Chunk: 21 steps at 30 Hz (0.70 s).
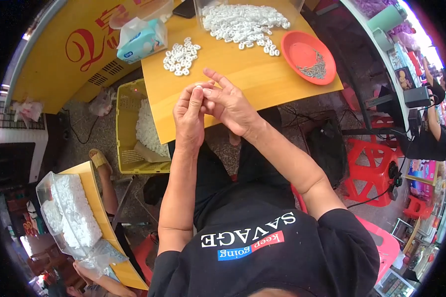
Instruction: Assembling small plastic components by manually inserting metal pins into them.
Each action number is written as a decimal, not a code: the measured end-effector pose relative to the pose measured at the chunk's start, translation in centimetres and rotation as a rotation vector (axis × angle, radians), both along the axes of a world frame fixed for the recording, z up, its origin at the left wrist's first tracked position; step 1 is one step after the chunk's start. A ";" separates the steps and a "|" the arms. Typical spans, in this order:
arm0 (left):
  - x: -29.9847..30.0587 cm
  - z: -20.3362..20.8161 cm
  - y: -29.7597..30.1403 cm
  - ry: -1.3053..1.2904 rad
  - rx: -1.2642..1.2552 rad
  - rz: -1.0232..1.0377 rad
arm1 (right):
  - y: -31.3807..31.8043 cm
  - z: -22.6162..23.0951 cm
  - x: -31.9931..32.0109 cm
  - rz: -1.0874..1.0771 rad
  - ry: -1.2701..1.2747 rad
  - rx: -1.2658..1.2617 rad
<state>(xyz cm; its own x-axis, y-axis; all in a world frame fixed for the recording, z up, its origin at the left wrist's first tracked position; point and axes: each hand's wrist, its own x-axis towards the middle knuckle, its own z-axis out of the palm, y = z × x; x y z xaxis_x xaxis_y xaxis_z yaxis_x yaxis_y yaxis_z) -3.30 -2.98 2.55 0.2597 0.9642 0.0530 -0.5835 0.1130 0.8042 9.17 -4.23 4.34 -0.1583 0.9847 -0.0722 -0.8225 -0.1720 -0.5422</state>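
Observation:
My two hands meet over the near edge of the yellow table (228,101). With thumb and fingers closed, my left hand (189,111) pinches a small white piece (199,87), mostly covered by the fingertips. My right hand (230,105) reaches in from the other side, its thumb pressed to the same piece and its index finger stretched away. Just beyond my hands lies a small group of white oval plastic pieces (181,57) with dark marks or holes. A larger heap of them (243,24) spills from a clear bin. An orange-red plate (295,47) holds thin grey metal pieces (316,68), perhaps screws.
A tissue pack (142,44) stands at the table's left. A yellow crate (126,123) with white parts sits below. Red stools (369,171) stand right. At lower left, another person's arm (101,282) is near a clear box (74,208) of white parts.

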 end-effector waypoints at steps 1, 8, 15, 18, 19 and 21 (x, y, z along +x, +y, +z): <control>-0.3 0.2 0.0 0.020 -0.044 -0.026 | 0.2 -0.1 0.3 0.037 -0.120 -0.015; -7.3 0.7 1.6 0.600 0.101 0.587 | 6.1 -0.5 8.6 -0.359 -1.413 0.196; -10.7 -2.2 2.2 0.854 0.185 0.783 | 10.3 -2.8 14.8 -0.522 -2.117 0.354; -7.7 -1.3 1.9 0.813 0.294 0.769 | 9.9 -2.7 13.3 -0.505 -2.206 0.356; -6.5 -1.1 2.0 0.817 0.337 0.734 | 9.5 -2.5 12.8 -0.503 -2.208 0.357; -3.6 0.3 1.6 0.859 0.387 0.665 | 8.6 -2.5 12.0 -0.513 -2.208 0.383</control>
<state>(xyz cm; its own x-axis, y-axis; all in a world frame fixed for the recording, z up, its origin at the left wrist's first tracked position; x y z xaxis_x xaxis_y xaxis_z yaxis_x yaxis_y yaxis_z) -6.91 -1.40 2.87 -0.2003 0.8817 0.4272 0.3213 -0.3528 0.8788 21.18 4.37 1.88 0.0559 0.9092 0.4126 0.9487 0.0805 -0.3058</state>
